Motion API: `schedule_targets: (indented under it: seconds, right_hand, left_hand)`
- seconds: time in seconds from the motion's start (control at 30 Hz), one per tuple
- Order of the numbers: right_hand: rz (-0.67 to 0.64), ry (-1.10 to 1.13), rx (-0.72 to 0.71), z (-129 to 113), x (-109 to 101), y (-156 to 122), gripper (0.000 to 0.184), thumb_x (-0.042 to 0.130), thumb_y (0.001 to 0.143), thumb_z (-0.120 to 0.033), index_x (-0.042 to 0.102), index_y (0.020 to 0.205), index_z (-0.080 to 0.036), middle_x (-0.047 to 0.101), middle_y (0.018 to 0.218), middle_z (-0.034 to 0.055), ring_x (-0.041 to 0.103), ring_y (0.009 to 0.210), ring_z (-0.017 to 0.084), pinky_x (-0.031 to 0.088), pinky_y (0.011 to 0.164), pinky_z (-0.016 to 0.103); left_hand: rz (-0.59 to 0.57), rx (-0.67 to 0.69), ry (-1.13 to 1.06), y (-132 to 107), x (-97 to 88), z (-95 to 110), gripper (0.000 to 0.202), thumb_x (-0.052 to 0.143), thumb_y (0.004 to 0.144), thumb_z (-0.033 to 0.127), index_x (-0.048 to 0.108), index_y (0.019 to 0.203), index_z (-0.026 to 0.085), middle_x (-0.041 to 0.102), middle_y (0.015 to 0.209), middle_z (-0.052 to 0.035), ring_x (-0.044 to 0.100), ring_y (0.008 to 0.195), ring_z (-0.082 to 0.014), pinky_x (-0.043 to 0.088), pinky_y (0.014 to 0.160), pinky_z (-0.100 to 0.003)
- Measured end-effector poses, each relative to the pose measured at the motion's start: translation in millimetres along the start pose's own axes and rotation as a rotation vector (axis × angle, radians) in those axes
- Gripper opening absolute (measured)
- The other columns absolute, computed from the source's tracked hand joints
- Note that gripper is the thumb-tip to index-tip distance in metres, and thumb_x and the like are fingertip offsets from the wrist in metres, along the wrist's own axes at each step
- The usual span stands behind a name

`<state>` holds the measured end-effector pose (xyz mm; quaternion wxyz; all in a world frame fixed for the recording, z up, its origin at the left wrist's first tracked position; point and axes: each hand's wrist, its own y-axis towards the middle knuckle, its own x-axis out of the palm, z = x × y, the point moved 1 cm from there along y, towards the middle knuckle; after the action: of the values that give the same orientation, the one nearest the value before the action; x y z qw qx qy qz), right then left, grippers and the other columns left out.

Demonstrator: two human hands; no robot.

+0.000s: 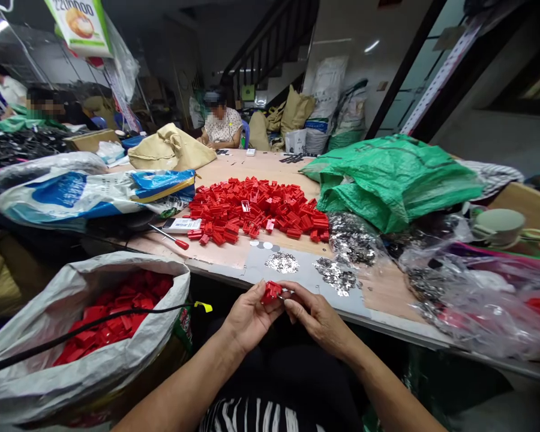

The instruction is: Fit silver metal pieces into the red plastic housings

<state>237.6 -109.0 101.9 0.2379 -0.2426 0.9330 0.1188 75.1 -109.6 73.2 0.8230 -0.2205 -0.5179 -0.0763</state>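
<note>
Between thumb and fingers, my left hand (252, 315) grips a small red plastic part (271, 292) just in front of the table's near edge. My right hand (312, 312) is pinched against the right side of that part, with a small shiny metal piece (284, 294) at its fingertips. Beyond my hands, two little heaps of flat metal pieces, one bright (282, 262) and one darker (337, 275), lie on a grey sheet (256, 264). Behind them spreads a large pile of red plastic parts (256, 207).
An open white sack (162, 270) holding red parts stands at left. A red-handled screwdriver (175, 241) lies by the pile. At right are a green woven bag (400, 174), clear plastic bags (490, 306) and a cup (499, 227). Another person (222, 126) sits across the table.
</note>
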Motion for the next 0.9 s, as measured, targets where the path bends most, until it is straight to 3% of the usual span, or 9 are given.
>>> schedule_targets:
  seconds: [0.17, 0.43, 0.7, 0.9]
  right_hand:
    - [-0.02, 0.005, -0.02, -10.4, -1.6, 4.6, 0.035, 0.043, 0.098, -0.035, 0.048, 0.129, -0.021, 0.057, 0.069, -0.0026, 0.054, 0.063, 0.013, 0.042, 0.063, 0.024]
    - [-0.009, 0.016, -0.039, -15.8, 1.2, 15.0, 0.029, 0.044, 0.098, -0.036, 0.056, 0.118, -0.02, 0.06, 0.076, -0.0003, 0.051, 0.061, 0.012, 0.041, 0.06, 0.023]
    - [-0.033, 0.291, 0.049, -5.1, 10.6, 29.2, 0.037, 0.042, 0.097, -0.046, 0.061, 0.097, -0.015, 0.035, 0.055, -0.0059, 0.03, 0.048, 0.009, 0.027, 0.046, 0.022]
    - [-0.03, 0.164, -0.023, -8.7, 20.0, 44.2, 0.028, 0.055, 0.091, -0.045, 0.061, 0.095, -0.019, 0.056, 0.074, 0.0001, 0.047, 0.063, 0.013, 0.039, 0.059, 0.023]
  left_hand:
    - [0.024, -0.036, -0.05, -6.0, 5.6, 1.7, 0.02, 0.051, 0.092, 0.021, 0.064, 0.088, 0.006, 0.073, 0.084, -0.0122, 0.071, 0.084, -0.0209, 0.053, 0.086, -0.034]
    - [0.027, 0.033, -0.108, -6.6, 3.1, 3.8, 0.02, 0.049, 0.092, 0.018, 0.064, 0.083, 0.008, 0.073, 0.081, -0.0102, 0.071, 0.078, -0.0186, 0.051, 0.091, -0.037]
    - [0.008, 0.057, -0.142, -7.4, -10.5, 4.0, 0.01, 0.059, 0.086, 0.016, 0.064, 0.082, 0.008, 0.073, 0.085, -0.0125, 0.071, 0.084, -0.023, 0.046, 0.098, -0.043]
    - [-0.005, 0.087, -0.195, -7.0, -21.0, 13.2, 0.008, 0.061, 0.085, 0.018, 0.062, 0.079, 0.014, 0.07, 0.082, -0.0051, 0.068, 0.077, -0.0156, 0.048, 0.093, -0.037]
